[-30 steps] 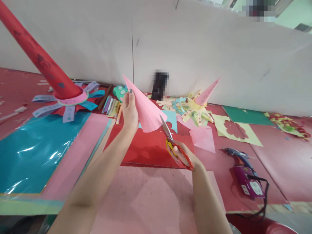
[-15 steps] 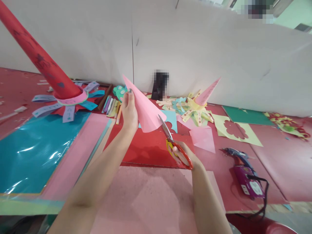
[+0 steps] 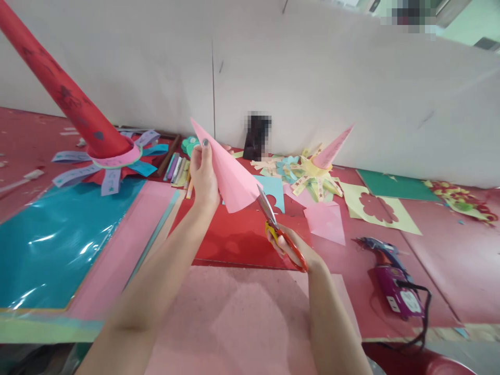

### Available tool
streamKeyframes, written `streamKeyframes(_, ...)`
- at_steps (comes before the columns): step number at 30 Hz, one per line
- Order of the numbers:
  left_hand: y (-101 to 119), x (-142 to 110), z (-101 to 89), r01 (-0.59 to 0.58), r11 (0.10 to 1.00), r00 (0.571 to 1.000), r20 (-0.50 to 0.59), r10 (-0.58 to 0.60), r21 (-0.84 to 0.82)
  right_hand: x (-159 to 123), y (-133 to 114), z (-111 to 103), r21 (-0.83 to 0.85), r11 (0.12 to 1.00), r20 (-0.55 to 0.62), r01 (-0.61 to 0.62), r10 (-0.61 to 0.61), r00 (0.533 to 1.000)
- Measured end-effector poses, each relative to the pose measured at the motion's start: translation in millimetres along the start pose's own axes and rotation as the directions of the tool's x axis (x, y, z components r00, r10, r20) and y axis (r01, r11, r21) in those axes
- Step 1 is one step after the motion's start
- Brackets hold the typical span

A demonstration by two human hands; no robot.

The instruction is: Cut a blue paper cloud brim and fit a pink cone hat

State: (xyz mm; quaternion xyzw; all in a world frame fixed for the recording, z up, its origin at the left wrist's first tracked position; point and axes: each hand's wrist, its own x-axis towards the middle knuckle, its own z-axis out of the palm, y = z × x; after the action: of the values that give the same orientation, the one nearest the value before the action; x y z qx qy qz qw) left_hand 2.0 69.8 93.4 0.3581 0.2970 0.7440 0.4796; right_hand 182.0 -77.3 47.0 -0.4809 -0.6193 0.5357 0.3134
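A pink paper cone (image 3: pixel 233 179) is held up over the table with its tip pointing to the upper left. My left hand (image 3: pixel 203 169) is closed on it near the tip, thumb on the near side; most of the other fingers are hidden behind the paper. My right hand (image 3: pixel 288 245) grips a pair of scissors (image 3: pixel 282 234) with red and yellow handles. The blades point up and left, their tips at the cone's lower right edge. Whether they touch the paper I cannot tell. Red sheets (image 3: pixel 238 239) lie beneath both hands.
To the left stands a tall red paper cone (image 3: pixel 74 99) with paper loops, behind a blue plastic-wrapped pack (image 3: pixel 74 239). A smaller pink cone (image 3: pixel 332 148) stands at back. A glue gun (image 3: pixel 385 252) and a purple box (image 3: pixel 398 294) with a cord lie right. A phone-like dark object (image 3: pixel 255 138) leans on the wall.
My left hand and the cone have shifted slightly left. The cone's right edge has drawn back from along the scissor blades to their tips. My right hand has barely moved.
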Motion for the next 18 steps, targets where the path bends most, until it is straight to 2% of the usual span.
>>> streamKeyframes(4,1.1,2.4,-1.0,0.015,1.0,0.999,-0.044,-0.014,0.026,-0.3,-2.4,0.4,-0.017,0.999,0.025,-0.036,0.037,0.999)
streamKeyframes(18,0.1,-1.7,0.3,0.008,0.996,1.0,-0.019,-0.006,0.091,-0.3,-4.1,1.0,0.021,0.998,0.01,-0.052,0.052,0.999)
